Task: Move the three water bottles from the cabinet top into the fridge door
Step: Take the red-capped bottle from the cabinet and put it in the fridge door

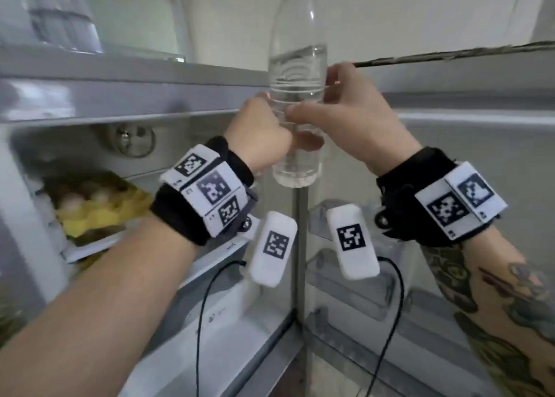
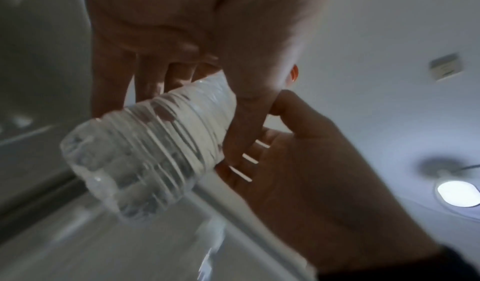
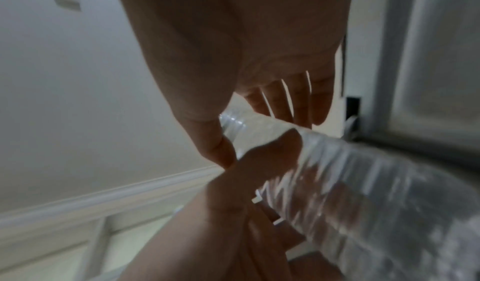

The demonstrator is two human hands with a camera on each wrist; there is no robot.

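Observation:
A clear water bottle [image 1: 297, 51] with a red cap stands upright in the air, in front of the open fridge's top edge. It is about half full. My left hand [image 1: 264, 126] grips its ribbed lower body from the left, fingers curled round it. From the right, my right hand [image 1: 339, 111] holds the same stretch, thumb across the front and fingers behind. The two thumbs touch. In the left wrist view the bottle's base [image 2: 103, 174] points toward the camera. In the right wrist view the bottle [image 3: 363, 182] runs between both hands.
The fridge is open. Inside it on the left, a yellow egg carton [image 1: 99, 207] sits on a shelf. On the right is the open door, with clear door shelves [image 1: 345, 285] below my hands. A blurred clear object [image 1: 60, 15] stands on top at the far left.

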